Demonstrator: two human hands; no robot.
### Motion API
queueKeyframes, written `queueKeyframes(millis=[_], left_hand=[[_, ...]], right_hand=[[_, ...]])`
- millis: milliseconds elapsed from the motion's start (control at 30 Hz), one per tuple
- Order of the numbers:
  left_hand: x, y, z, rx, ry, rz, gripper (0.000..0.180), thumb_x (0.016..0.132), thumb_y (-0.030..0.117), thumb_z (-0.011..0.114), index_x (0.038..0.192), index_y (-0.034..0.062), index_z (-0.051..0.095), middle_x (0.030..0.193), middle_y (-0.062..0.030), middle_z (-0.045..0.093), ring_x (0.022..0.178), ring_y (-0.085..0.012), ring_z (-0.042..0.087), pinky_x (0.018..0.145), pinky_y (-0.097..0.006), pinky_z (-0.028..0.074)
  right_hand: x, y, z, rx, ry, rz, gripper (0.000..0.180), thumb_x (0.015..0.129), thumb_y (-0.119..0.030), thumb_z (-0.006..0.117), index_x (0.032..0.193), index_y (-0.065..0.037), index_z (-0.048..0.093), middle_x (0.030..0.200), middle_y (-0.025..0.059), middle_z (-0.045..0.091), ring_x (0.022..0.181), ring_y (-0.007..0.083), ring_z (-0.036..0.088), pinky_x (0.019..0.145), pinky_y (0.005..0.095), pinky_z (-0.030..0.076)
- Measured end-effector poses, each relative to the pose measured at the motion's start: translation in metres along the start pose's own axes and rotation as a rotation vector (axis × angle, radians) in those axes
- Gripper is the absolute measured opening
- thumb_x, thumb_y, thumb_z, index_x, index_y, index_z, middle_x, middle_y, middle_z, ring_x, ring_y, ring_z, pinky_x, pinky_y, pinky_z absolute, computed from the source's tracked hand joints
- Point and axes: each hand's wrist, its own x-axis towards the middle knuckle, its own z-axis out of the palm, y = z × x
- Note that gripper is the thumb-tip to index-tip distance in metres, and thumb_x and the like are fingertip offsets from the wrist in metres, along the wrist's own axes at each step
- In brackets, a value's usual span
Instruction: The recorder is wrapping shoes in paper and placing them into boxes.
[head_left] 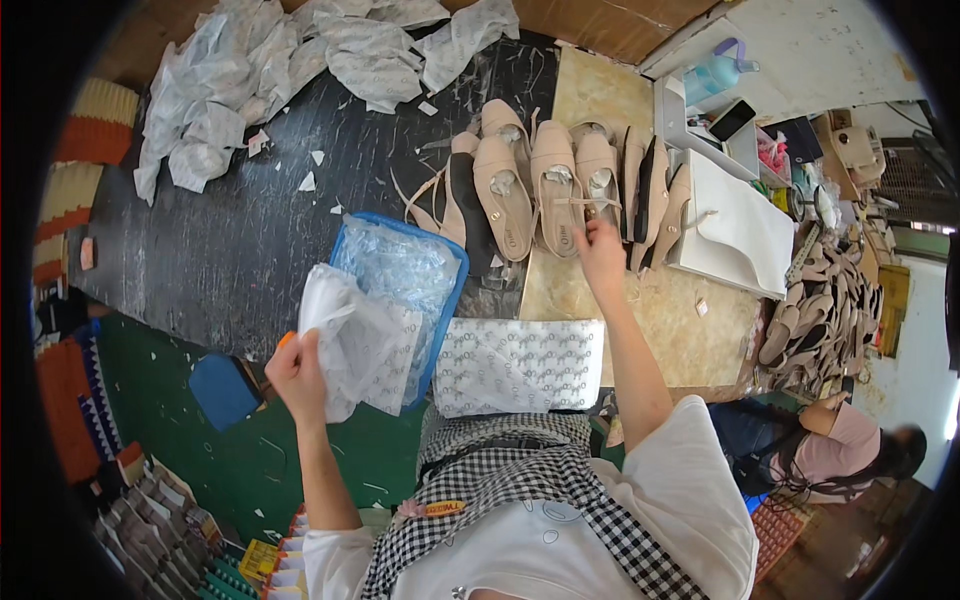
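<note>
My left hand (295, 372) is closed on a bunched sheet of white tissue paper (350, 335), which hangs beside the blue tray (463, 275). Clear plastic packets (400, 265) fill that tray. Farther right, my right hand (603, 262) pinches the heel end of a beige strapped flat shoe (598, 180). That shoe stands in a row of similar beige shoes (503, 195), several with crumpled paper in their toes. Some lie on their sides with dark soles showing. A stack of printed tissue sheets (520, 368) lies at the table's near edge, right in front of my body.
Crumpled tissue (215, 95) is heaped at the far left of the black tabletop (250, 230). A white box (735, 225) stands right of the shoes. Beyond it, more shoes (825, 305) are piled. A person in pink (830, 445) sits at the lower right.
</note>
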Motion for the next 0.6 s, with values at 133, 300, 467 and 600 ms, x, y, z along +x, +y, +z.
queueKeyframes(millis=[133, 300, 467, 600], left_hand=[[0.000, 0.030, 0.023, 0.090, -0.079, 0.026, 0.040, 0.083, 0.007, 0.070, 0.063, -0.0028, 0.037, 0.057, -0.0089, 0.026, 0.052, -0.0160, 0.023, 0.047, -0.034, 0.022], [0.004, 0.027, 0.024, 0.211, -0.089, 0.072, 0.035, 0.084, 0.014, 0.070, 0.064, -0.0042, 0.047, 0.056, -0.0151, 0.040, 0.048, -0.0276, 0.035, 0.047, -0.037, 0.029], [0.006, 0.023, 0.035, 0.367, -0.080, 0.128, 0.028, 0.085, 0.016, 0.068, 0.064, 0.0008, 0.055, 0.058, -0.0142, 0.049, 0.052, -0.0308, 0.052, 0.049, -0.039, 0.039], [-0.045, 0.059, 0.039, 0.329, -0.178, 0.272, 0.014, 0.083, 0.019, 0.071, 0.077, 0.0076, 0.068, 0.064, -0.0091, 0.055, 0.049, -0.0262, 0.056, 0.045, -0.036, 0.043]], right_hand=[[0.012, -0.003, 0.013, -0.121, -0.105, -0.093, 0.033, 0.094, -0.029, 0.052, 0.101, 0.001, 0.063, 0.090, 0.0233, 0.066, 0.079, 0.0417, 0.064, 0.069, 0.0495, 0.051], [-0.046, -0.060, -0.080, 0.444, -0.126, -0.256, 0.041, 0.091, -0.002, 0.051, 0.130, -0.010, 0.057, 0.092, 0.0212, 0.066, 0.079, 0.0280, 0.067, 0.072, 0.0368, 0.052], [-0.109, -0.124, -0.137, 0.169, -0.518, -0.708, 0.056, 0.075, 0.004, 0.054, 0.126, -0.017, 0.062, 0.103, 0.0114, 0.069, 0.084, 0.0204, 0.068, 0.077, 0.0294, 0.054], [-0.118, -0.147, -0.047, 0.751, -0.780, -0.467, 0.039, 0.088, 0.001, 0.048, 0.121, -0.011, 0.064, 0.122, 0.0096, 0.064, 0.104, 0.0203, 0.065, 0.091, 0.0325, 0.050]])
